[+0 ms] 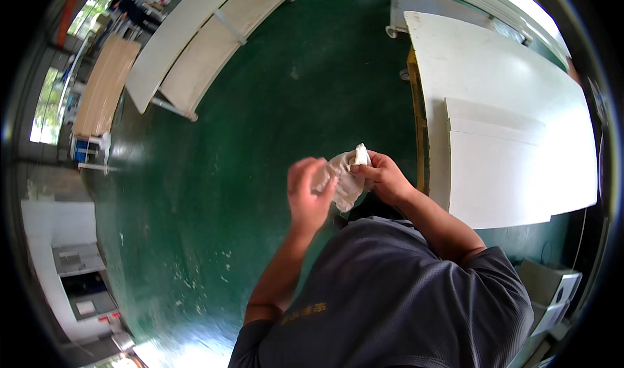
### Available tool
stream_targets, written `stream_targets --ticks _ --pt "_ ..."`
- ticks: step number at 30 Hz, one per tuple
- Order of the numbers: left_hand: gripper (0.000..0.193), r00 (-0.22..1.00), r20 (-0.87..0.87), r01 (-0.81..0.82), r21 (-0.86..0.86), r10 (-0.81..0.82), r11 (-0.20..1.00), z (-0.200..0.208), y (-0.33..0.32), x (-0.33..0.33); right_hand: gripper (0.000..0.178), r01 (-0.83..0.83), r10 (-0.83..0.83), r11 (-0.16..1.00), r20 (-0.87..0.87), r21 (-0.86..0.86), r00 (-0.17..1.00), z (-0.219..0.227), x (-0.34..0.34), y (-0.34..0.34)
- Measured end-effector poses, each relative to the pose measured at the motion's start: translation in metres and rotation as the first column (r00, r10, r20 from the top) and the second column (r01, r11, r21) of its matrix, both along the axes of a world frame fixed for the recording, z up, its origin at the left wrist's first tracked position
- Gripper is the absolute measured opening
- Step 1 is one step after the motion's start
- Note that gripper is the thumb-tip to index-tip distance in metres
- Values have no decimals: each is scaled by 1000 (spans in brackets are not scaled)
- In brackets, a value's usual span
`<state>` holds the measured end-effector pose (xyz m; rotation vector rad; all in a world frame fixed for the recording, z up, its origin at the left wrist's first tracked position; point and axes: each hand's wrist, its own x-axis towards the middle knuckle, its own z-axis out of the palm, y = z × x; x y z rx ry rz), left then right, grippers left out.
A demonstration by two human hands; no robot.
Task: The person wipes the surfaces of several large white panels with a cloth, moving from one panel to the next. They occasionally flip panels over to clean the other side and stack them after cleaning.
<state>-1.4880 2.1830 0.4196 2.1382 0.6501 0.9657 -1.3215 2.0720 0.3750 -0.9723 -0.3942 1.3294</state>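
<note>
In front of my body, my right hand (387, 179) pinches a crumpled off-white cloth (348, 185) between thumb and fingers. One end of the cloth sticks up above the thumb, and the rest hangs loosely to the left. Whether it is a flat rag or a glove, I cannot make out. At the cloth's left side is my left hand (309, 194), slightly blurred, its thumb spread away from its curved fingers. It overlaps the cloth's edge in the picture but does not seem to grip it.
To the right stands a white-topped table (494, 63) with flat white sheets (500, 166) on it. Long two-tier shelving (201, 50) is at the far left, beside a stack of brown boards (107, 85). Green floor (214, 153) lies between. A person in dark clothes (133, 11) is far off.
</note>
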Motion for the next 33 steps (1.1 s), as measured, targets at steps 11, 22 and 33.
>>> stream_targets --ticks 11,22,33 --pt "28 895 166 340 -855 -414 391 -5 261 170 20 172 -175 983 -54 -65 983 0 170 116" --pt "66 819 359 510 -813 -449 282 16 405 358 50 -139 245 969 699 -205 672 10 373 225" --pt "84 679 476 562 -827 -559 -22 15 532 682 23 267 -274 962 211 65 938 7 535 391"
